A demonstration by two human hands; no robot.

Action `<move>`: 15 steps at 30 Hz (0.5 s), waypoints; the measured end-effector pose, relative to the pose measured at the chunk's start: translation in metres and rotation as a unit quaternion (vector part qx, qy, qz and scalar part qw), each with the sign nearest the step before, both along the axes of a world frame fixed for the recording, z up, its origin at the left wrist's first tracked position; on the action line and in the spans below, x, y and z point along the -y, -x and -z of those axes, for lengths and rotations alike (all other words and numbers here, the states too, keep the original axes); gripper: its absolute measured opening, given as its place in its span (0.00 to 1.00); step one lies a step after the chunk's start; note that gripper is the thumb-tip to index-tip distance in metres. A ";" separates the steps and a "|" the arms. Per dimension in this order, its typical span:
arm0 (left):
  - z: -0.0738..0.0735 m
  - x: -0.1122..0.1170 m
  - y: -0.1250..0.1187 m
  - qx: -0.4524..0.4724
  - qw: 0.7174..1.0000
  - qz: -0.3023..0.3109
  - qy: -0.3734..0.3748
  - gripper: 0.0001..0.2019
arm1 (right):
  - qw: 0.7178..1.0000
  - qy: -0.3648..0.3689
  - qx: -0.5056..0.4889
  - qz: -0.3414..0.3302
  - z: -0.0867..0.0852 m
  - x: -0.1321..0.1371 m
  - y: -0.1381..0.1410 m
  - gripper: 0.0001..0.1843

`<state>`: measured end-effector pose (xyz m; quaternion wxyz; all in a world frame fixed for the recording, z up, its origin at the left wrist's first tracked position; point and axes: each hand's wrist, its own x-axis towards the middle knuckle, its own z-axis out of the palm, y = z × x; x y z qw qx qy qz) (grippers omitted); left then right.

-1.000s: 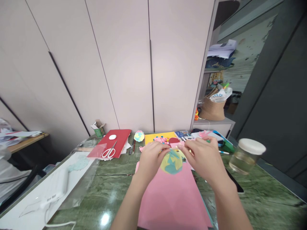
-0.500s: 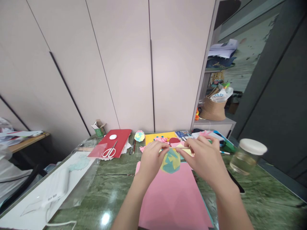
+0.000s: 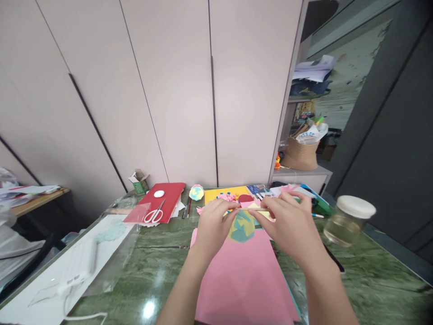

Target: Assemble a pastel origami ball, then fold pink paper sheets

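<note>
Between my two hands, over the far end of a pink paper sheet (image 3: 240, 280), runs a thin pale stick-like piece (image 3: 252, 209), perhaps rolled paper. My left hand (image 3: 218, 221) pinches its left end between thumb and fingers. On the other side, my right hand (image 3: 286, 216) has fingers and thumb closed on its right end. Just below it shows a yellow and teal piece of paper (image 3: 241, 229); whether the two are joined cannot be seen. Behind the hands lie pink and blue bits (image 3: 228, 197) and a dark red round piece (image 3: 246, 198).
Left are white-handled scissors (image 3: 154, 214) on a red folder (image 3: 168, 198) and a white device (image 3: 81, 264) with a cable. A round yellow-blue piece (image 3: 196, 192) sits at the back. A lidded jar (image 3: 348, 221) of liquid stands right, on the green table (image 3: 162, 262).
The yellow and teal paper shows slightly less below my fingers and its lower edge is a little higher. Both hands keep their pinch, almost in place.
</note>
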<state>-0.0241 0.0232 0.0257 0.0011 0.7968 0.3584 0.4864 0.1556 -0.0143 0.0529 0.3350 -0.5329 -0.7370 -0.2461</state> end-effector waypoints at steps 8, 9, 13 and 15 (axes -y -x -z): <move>-0.002 0.003 -0.005 0.023 0.999 0.012 -0.032 0.04 | 1.000 0.004 -0.004 0.000 0.000 0.001 -0.001 0.15; -0.002 0.003 -0.005 0.024 0.999 0.010 -0.038 0.04 | 1.000 0.005 -0.006 0.001 0.000 0.001 -0.001 0.15; -0.002 0.003 -0.005 0.014 0.998 -0.007 -0.059 0.05 | 1.000 0.003 -0.018 -0.005 0.001 0.002 0.000 0.15; -0.002 0.003 -0.004 0.001 0.998 -0.011 -0.057 0.05 | 1.000 0.004 -0.022 -0.008 0.001 0.002 0.000 0.14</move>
